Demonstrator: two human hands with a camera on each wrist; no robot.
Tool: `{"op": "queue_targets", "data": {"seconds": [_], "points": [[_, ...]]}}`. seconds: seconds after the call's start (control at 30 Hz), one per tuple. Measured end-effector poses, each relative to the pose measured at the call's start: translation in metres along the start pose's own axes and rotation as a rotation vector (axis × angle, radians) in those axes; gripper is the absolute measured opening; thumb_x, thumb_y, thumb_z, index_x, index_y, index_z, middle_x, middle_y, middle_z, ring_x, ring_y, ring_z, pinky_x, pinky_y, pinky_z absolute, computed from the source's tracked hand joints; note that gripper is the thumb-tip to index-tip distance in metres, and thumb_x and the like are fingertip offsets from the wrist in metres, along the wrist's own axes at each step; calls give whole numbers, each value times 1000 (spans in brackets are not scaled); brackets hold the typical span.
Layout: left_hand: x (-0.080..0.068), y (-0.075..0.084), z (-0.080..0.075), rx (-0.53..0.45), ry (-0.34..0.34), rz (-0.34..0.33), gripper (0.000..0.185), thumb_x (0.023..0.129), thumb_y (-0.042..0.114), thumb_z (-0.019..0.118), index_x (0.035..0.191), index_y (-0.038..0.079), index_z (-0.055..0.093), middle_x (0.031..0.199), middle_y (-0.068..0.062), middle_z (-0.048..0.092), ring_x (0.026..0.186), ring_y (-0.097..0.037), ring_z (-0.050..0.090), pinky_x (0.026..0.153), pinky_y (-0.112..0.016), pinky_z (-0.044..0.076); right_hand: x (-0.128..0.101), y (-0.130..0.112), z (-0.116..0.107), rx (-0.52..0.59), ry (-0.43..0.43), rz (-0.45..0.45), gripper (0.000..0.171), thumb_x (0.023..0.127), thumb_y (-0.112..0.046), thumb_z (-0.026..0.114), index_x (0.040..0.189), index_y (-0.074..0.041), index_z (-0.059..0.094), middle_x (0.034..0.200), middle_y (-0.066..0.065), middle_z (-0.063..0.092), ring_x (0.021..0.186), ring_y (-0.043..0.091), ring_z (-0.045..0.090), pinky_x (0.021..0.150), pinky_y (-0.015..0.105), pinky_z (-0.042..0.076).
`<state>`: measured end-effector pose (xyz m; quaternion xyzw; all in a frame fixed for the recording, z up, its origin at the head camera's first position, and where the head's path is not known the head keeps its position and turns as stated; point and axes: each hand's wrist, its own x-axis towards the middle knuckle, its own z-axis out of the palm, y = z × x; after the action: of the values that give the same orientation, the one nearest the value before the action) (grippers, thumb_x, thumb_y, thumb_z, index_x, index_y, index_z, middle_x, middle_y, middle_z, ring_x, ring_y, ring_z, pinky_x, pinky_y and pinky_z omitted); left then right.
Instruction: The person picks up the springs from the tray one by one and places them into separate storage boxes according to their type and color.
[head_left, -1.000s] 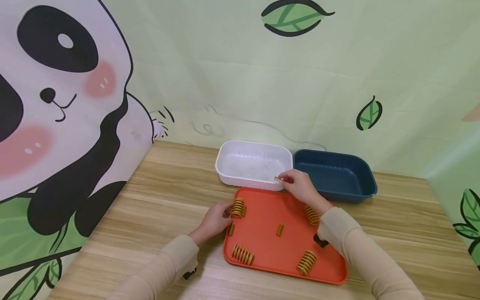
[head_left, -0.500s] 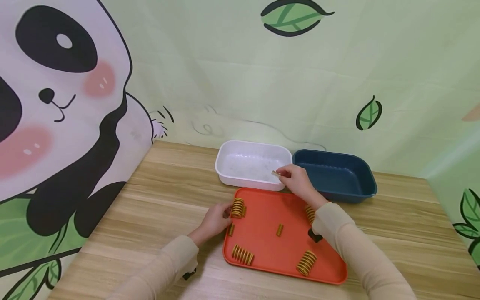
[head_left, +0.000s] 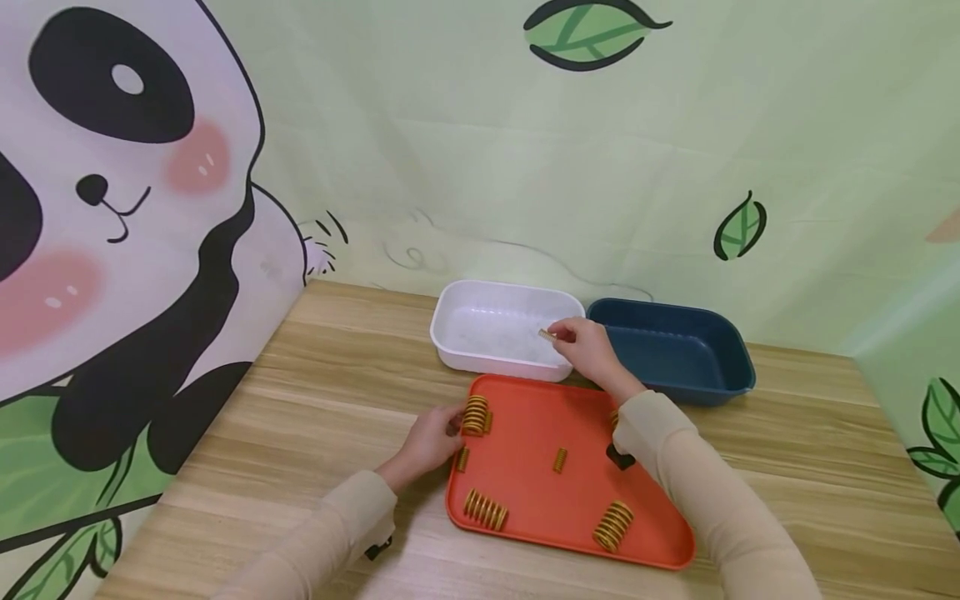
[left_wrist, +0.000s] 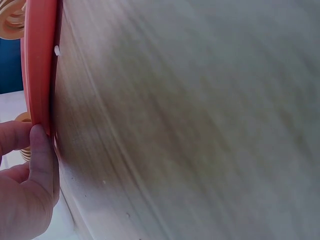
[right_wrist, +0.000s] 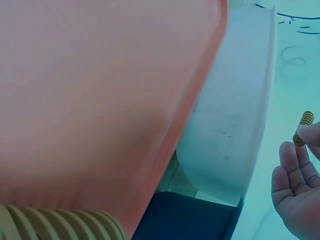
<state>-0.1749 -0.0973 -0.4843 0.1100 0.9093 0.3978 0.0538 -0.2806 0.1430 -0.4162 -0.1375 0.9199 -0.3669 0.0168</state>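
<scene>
A small yellow coil spring (right_wrist: 306, 120) is pinched between the thumb and fingers of my right hand (head_left: 587, 346), over the right part of the white bin (head_left: 487, 367). My left hand (head_left: 427, 442) grips the left edge of the red tray (head_left: 525, 458), its thumb on the rim in the left wrist view. Large yellow springs lie near the tray's corners: one by my left fingers (head_left: 475, 415), one at the front left (head_left: 486, 510), one at the front right (head_left: 613, 526). Another, at the back right, is mostly hidden by my right sleeve. A small spring (head_left: 560, 460) lies mid-tray.
A dark blue bin (head_left: 675, 350) stands right of the white one, against the printed backdrop (head_left: 480, 167). Another small spring (head_left: 462, 459) lies at the tray's left edge. The wooden table (head_left: 360, 350) extends to both sides.
My right hand has moved away from me and slightly left, carrying the small spring from the white bin's front rim to over its inside. My left hand stays on the tray.
</scene>
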Motion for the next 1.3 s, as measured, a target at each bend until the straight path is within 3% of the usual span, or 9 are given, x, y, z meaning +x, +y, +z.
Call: {"op": "queue_targets", "data": {"seconds": [0.47,0.73,1.3], "points": [[1,-2,1,-15,8,23,46,70,-5,60,115,0,56,87,-10,62,75,-17,57,66,-28,49,3,8,1,-18,-18,-7,22,82,-5,54,102,0,63,94,17,61,85,27,54,77,38,47],[1,-3,1,-16,9,27,47,70,-5,60,116,-2,55,87,-10,62,75,-17,57,65,-27,49,7,15,4,-1,-24,-25,19,82,-8,54,98,-3,65,87,12,61,79,22,53,71,32,47],[0,-6,2,-33,19,44,48,68,-6,59,116,-2,55,85,-10,62,73,-15,57,62,-23,48,23,10,15,-33,-27,26,23,80,-4,55,101,0,64,92,16,61,82,25,51,75,35,46]]}}
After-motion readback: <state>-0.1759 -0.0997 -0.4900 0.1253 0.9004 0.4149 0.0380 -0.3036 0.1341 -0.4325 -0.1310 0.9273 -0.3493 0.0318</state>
